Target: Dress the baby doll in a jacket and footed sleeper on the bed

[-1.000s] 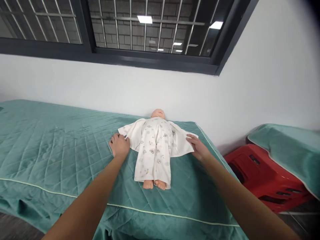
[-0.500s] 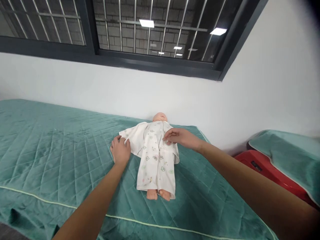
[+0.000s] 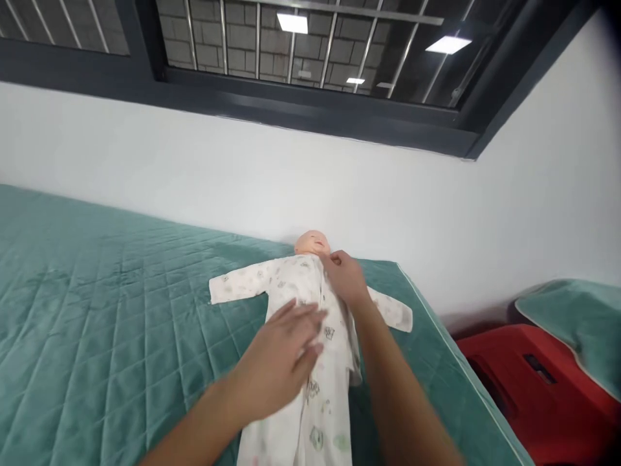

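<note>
A baby doll (image 3: 312, 243) lies on its back on a green quilted bed cover (image 3: 107, 310), dressed in a white printed romper (image 3: 272, 283) with both sleeves spread out. My left hand (image 3: 281, 362) lies flat, fingers stretched, on the romper's front over the belly. My right hand (image 3: 345, 278) rests on the doll's chest just below the neck, fingers curled and pinching the romper's front edge near the collar.
A white wall and a dark-framed barred window (image 3: 310, 52) stand behind the bed. A red plastic object (image 3: 528, 388) sits to the right of the bed, with another green-covered surface (image 3: 577, 323) beyond it.
The romper's two front flaps have been folded shut over the doll's body. My left hand moved from the left flap onto the belly; my right hand moved up to the collar.
</note>
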Tool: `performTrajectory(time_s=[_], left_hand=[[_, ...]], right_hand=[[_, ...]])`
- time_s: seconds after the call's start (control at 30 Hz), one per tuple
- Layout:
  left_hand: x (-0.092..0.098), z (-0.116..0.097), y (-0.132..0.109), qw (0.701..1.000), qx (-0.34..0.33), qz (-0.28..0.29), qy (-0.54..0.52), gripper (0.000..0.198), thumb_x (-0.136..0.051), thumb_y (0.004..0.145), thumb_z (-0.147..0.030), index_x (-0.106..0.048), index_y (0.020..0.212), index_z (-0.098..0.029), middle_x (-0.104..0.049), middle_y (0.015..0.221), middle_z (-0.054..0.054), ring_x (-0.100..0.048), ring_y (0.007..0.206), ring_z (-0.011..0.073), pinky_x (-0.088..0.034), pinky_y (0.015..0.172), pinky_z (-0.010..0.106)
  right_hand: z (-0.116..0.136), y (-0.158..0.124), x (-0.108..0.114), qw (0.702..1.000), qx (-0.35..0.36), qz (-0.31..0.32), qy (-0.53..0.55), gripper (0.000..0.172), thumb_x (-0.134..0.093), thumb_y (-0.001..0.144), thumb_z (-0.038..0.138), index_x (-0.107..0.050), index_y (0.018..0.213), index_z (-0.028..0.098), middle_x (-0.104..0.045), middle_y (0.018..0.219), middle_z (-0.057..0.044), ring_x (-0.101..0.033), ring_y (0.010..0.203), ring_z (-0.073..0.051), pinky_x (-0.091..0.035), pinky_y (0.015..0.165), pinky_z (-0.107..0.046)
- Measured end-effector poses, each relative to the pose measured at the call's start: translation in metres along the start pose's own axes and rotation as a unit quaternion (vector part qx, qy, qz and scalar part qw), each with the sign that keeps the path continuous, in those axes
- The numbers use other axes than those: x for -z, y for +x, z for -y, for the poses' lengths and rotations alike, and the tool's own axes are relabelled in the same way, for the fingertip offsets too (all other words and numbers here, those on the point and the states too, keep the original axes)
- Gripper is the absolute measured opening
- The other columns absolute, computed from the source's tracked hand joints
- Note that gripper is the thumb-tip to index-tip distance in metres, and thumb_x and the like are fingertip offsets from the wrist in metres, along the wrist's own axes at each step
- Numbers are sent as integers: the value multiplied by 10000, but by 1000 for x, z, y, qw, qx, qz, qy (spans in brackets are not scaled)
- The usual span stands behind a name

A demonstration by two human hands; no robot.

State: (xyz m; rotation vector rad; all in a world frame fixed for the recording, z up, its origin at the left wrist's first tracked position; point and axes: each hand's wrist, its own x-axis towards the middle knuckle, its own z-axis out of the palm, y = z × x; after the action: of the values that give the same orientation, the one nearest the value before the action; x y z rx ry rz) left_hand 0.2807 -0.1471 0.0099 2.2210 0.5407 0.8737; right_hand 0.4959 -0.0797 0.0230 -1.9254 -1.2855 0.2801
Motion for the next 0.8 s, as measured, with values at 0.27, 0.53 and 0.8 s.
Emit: performTrajectory(time_s=[0.27, 0.53, 0.8], left_hand=[[13, 53, 58, 974, 142, -178, 5, 181, -470, 933, -345, -608, 963, -231, -657, 1011, 58, -608, 941, 202, -474, 828, 324], [14, 63, 143, 969, 231, -17, 91, 168, -549, 815, -293, -704, 822, -228, -703, 824, 54, -629, 763, 225, -417, 671, 303], [20, 71, 144, 966, 255, -5, 29, 147, -509, 822, -264, -633, 761, -213, -695, 732, 21, -621, 659, 195, -396, 599, 285]], right_hand=[[-2, -8, -13, 999, -33, 4, 25, 233, -610, 774, 474, -548, 780, 250, -663, 862, -43, -577, 810, -236, -389, 724, -339], [-8, -9, -8, 996, -55, 14, 64, 150, -532, 818, 362, -617, 757, 254, -702, 800, -39, -614, 762, -249, -408, 689, -345], [-16, -8, -7, 980, -81, 33, 180, 225, -605, 806, 405, -737, 870, 234, -756, 900, -28, -668, 896, -278, -467, 802, -359]])
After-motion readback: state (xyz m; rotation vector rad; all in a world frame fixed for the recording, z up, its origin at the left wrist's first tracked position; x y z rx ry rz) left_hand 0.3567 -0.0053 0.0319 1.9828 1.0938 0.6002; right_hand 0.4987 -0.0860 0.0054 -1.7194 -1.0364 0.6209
